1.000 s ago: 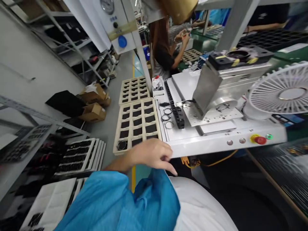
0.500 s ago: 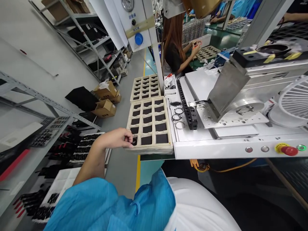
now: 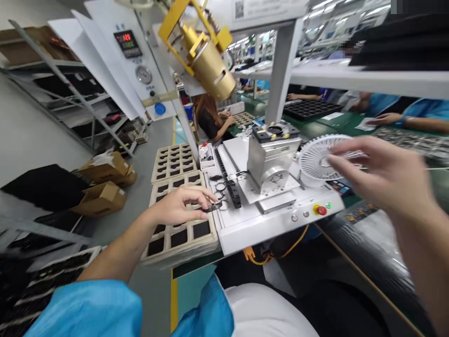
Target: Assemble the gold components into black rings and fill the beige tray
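Nearest, note the right hand (image 3: pixel 389 173) raised in front of the white fan (image 3: pixel 313 158), curved, with thumb and forefinger spread apart and nothing seen between them; best leave it relaxed and well away from the red button (image 3: pixel 321 210) on the front panel. Next, look to the left hand (image 3: pixel 182 206), with fingers pinching a dark ring (image 3: pixel 213 206) over the border between the pale tray (image 3: pixel 189 232) and the white worktop (image 3: pixel 233 217). Grip that ring lightly by its rim, without squeezing it out of round; cannot tell its material, so better treat it as easily scratched. Carry it level and high enough to pass over the loose rings (image 3: pixel 220 190) lying just beyond the fingertips, without nudging or mixing them. Farther on, watch for the black strip (image 3: pixel 228 178), standing between those rings and the metal fixture (image 3: pixel 261 161), as a likely thing to snag on. Above and beyond, give room to the gold cylinder (image 3: pixel 212 70): possibly hot, judging by the lit readout (image 3: pixel 126 43) on the panel, so wise not to brush it.
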Available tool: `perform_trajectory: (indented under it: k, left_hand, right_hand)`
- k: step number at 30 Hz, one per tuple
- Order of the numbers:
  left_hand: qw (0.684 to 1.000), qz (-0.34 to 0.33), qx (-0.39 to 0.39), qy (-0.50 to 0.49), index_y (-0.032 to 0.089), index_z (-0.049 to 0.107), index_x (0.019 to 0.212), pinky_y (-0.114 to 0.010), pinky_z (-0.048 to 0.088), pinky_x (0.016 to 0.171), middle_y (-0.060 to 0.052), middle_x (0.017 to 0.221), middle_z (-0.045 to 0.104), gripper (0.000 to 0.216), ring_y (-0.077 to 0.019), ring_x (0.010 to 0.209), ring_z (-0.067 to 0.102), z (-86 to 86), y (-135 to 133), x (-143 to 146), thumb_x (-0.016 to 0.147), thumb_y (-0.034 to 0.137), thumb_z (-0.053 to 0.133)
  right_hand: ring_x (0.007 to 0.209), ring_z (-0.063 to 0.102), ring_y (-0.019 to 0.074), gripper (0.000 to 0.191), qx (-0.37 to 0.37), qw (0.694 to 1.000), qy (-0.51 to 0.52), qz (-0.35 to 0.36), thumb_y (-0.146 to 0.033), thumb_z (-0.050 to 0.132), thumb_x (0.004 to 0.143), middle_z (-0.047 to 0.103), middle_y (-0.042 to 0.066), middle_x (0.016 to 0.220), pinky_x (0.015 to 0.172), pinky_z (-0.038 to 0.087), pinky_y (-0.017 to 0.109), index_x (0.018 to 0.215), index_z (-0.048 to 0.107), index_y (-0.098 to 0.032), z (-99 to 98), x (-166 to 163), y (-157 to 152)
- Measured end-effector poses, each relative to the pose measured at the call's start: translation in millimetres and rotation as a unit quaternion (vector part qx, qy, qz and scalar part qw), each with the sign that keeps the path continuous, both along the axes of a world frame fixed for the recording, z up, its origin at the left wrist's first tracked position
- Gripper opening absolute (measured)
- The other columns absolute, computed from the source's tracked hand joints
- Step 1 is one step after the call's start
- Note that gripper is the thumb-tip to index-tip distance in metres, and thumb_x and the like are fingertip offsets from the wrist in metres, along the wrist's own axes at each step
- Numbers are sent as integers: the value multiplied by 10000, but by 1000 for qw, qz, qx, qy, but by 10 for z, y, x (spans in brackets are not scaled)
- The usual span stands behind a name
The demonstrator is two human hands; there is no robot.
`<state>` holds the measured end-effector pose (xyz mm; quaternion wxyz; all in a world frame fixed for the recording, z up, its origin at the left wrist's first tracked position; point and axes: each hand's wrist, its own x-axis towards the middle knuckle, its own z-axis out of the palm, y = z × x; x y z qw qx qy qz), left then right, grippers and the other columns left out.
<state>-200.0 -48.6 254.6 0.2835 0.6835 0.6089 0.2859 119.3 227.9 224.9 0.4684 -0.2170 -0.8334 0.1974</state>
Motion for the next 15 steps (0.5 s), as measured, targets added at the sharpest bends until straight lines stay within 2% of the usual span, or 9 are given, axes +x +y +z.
perform_trajectory:
  k: [2,4,7,9,11,15]
  left_hand:
    - [998,-4,24,-57,166,702,838,-374,613,880,-164,1209,737,192,-242,1026,737,2,203,23,848,334,796]
    - [994,8,48,-103,163,692,804,-397,617,876,-170,1189,747,268,-254,1020,739,6,377,43,805,392,832]
    - [982,64,90,-153,158,642,733,-410,616,835,-173,1145,764,421,-263,954,752,24,583,65,734,513,867]
    - [974,92,124,-163,157,637,718,-412,611,835,-170,1105,779,481,-261,927,754,57,702,80,716,585,857]
    - [971,104,155,-152,158,659,730,-411,606,856,-164,1075,789,483,-258,941,750,110,827,108,732,608,835]
    - [964,108,215,-113,151,689,751,-395,611,867,-160,1091,786,405,-253,972,748,238,1180,238,762,528,838]
  right_hand:
    - [970,687,258,192,39,998,-11,41,-378,694,918,726,92,1080,820,583,412,979,719,-197,244,-307,160]
    - [1081,655,301,172,53,994,-42,85,-311,735,849,720,100,1109,967,540,496,968,737,-187,432,-673,380]
    - [944,677,263,201,24,978,-137,155,-245,772,766,720,49,929,1000,523,513,957,773,-181,601,-1080,694]
    - [863,681,222,221,0,962,-181,205,-249,775,756,719,25,884,968,544,481,962,783,-171,653,-1189,813]
    - [880,687,214,235,-24,958,-174,228,-256,795,746,734,26,923,980,545,471,963,779,-167,663,-1195,842]
    - [975,696,239,257,-83,979,-13,185,-297,806,765,744,67,1006,1019,540,496,972,733,-164,567,-1072,733]
